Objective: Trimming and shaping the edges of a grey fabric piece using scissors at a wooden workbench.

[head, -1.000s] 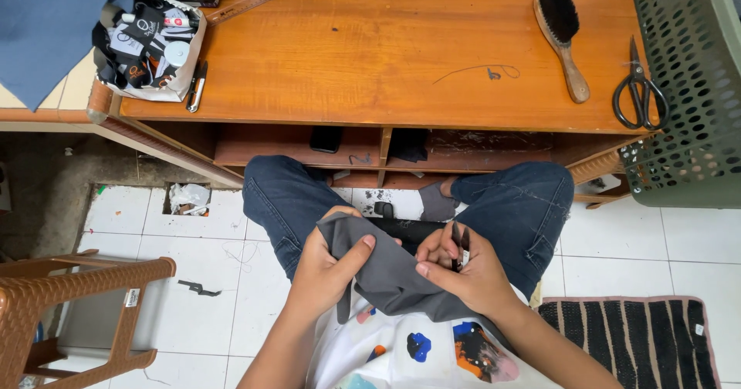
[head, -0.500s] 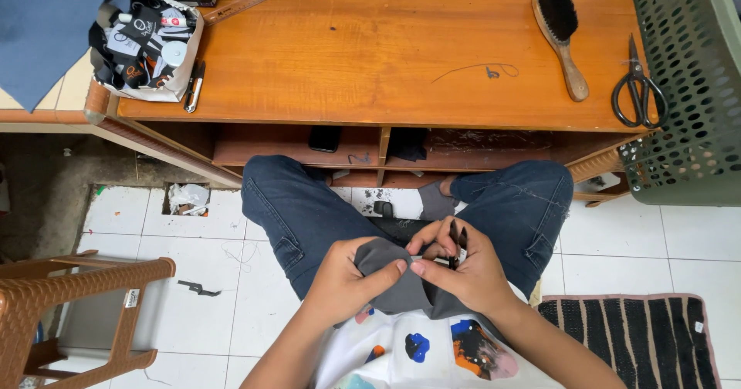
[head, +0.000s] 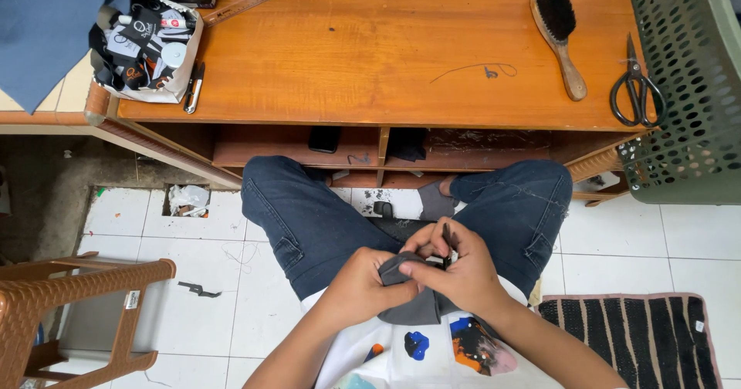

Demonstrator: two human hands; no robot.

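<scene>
Below the counter [head: 370,65], left hand [head: 359,285] and right hand [head: 455,273] both closed, gripping grey cloth [head: 413,304] over the lap.

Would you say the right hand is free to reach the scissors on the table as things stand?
Probably not at once: the right hand pinches a small dark tool and the grey cloth. The tabletop by the scissors looks unobstructed.

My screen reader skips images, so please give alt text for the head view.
A seated person's left hand and right hand bunch a dark grey cloth in their lap, before a wooden table bearing a brush and scissors.
</scene>
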